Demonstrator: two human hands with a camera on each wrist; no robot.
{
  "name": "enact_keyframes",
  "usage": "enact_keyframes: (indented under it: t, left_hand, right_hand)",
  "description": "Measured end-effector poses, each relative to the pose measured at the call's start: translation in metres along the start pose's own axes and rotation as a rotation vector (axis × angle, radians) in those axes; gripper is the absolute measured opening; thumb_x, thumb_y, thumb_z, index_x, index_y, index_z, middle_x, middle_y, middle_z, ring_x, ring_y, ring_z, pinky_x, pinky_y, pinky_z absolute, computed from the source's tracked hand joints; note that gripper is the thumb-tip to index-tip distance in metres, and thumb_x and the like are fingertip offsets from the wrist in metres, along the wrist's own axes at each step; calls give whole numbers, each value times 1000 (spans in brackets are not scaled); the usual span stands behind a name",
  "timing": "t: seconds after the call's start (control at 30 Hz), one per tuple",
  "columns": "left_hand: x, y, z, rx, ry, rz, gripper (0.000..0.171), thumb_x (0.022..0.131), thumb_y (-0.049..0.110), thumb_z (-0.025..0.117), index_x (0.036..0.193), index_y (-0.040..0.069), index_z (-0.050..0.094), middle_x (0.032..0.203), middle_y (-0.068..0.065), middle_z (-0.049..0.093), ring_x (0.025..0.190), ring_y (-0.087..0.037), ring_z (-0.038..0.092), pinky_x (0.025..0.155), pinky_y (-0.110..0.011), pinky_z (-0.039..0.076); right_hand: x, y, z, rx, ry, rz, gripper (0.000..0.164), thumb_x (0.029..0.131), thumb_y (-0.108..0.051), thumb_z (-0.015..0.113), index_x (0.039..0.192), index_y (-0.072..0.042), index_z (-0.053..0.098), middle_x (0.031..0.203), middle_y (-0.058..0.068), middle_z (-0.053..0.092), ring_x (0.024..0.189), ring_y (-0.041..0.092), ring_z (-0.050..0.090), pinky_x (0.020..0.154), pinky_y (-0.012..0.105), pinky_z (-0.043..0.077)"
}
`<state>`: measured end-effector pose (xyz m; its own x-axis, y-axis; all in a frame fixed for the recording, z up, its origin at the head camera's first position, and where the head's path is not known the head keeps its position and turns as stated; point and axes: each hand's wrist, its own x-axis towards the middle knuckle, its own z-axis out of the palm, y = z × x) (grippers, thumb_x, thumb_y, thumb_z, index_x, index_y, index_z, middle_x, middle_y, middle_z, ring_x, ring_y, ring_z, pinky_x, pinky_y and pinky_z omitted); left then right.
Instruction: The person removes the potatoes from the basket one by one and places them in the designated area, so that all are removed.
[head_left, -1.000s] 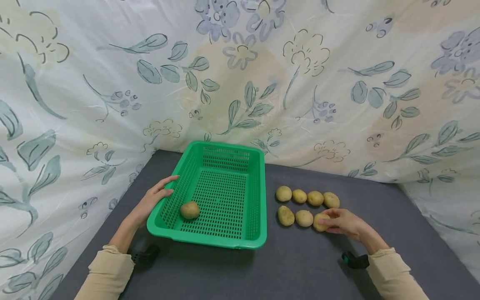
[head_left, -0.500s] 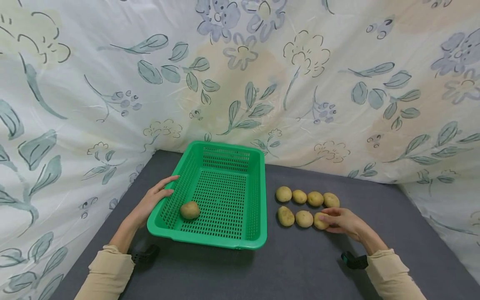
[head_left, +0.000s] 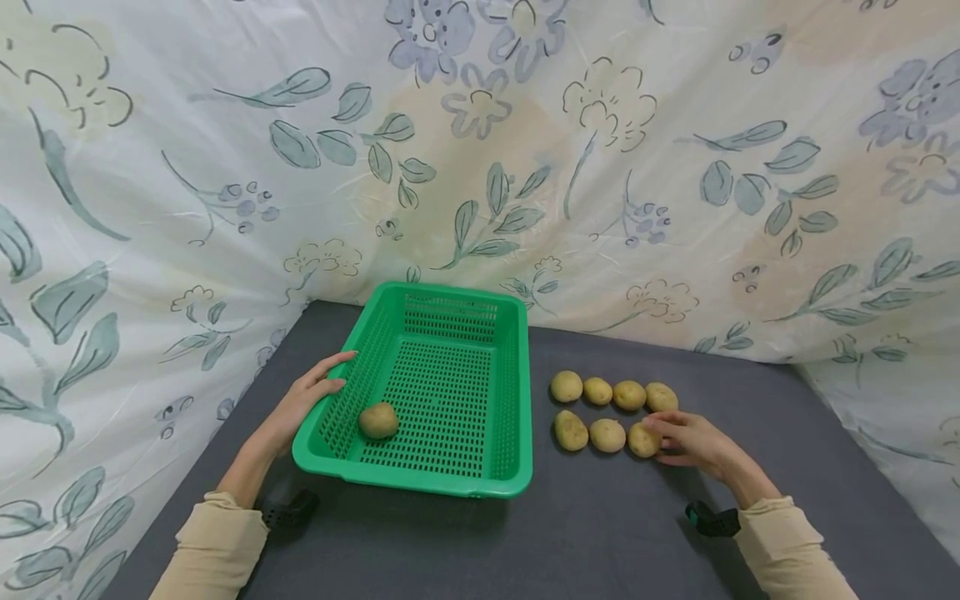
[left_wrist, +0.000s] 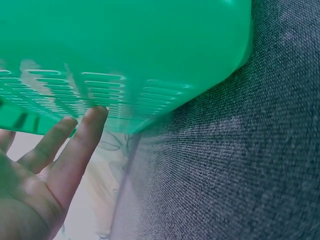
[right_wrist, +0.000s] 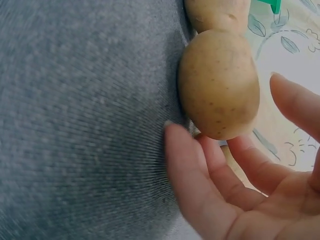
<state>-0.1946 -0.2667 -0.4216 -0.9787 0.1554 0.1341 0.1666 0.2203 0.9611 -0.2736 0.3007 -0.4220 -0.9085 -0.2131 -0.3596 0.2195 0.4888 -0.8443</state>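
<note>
My left hand lies along the left side of a green plastic basket. In the left wrist view its extended fingers reach the slotted outer wall. One potato lies inside, near the basket's front left corner. On the right, my right hand is at the end potato of the front row. From the right wrist, this potato rests on the cloth with spread fingers beside it and the thumb held apart. Two more potatoes, an oval one and a rounder one, complete that row.
Behind the front row stands a back row of several potatoes. A dark grey cloth covers the table. Floral fabric hangs behind and at both sides.
My right hand has loosened from the end potato and drawn slightly right, leaving more of the potato visible. The left hand and basket stay in place.
</note>
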Motion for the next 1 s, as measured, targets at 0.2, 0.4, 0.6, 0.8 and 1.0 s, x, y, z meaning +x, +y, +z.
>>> enact_keyframes:
  t: [0.2, 0.4, 0.6, 0.8, 1.0]
  left_hand:
    - [0, 1, 0, -3, -2, -2, 54, 104, 26, 39, 152, 7, 22, 157, -18, 2, 138, -47, 3, 101, -68, 18]
    - [0, 1, 0, 6, 0, -4, 54, 104, 26, 39, 152, 8, 22, 157, -18, 3, 138, -48, 5, 101, -68, 18]
    - [-1, 0, 0, -21, -8, -5, 54, 105, 26, 39, 152, 7, 21, 157, -18, 2, 137, -48, 10, 100, -67, 22]
    - [-2, -1, 0, -23, -12, -4, 54, 105, 27, 38, 152, 7, 21, 157, -18, 2, 137, -48, 12, 100, -66, 25]
    - [0, -3, 0, -16, -15, -1, 54, 104, 28, 38, 152, 8, 22, 157, -17, 2, 137, -47, 10, 100, -66, 23]
  right_hand:
    - [-2, -5, -5, -33, 9, 22, 72, 96, -42, 56, 140, 10, 33, 119, 16, 47, 101, 27, 50, 83, 41, 52]
    - [-7, -12, -8, -64, 35, 36, 76, 96, -44, 55, 141, 12, 29, 121, 24, 47, 103, 30, 52, 82, 42, 53]
    - [-12, -21, -10, -77, 50, 35, 75, 98, -43, 52, 141, 13, 26, 128, 32, 44, 101, 31, 53, 81, 43, 53]
    - [-17, -31, -13, -96, 47, 11, 76, 98, -44, 51, 142, 12, 25, 133, 34, 38, 108, 36, 50, 82, 43, 53]
    - [-18, -43, -17, -111, 61, -12, 79, 97, -49, 49, 144, 9, 25, 136, 34, 35, 118, 44, 43, 85, 44, 51]
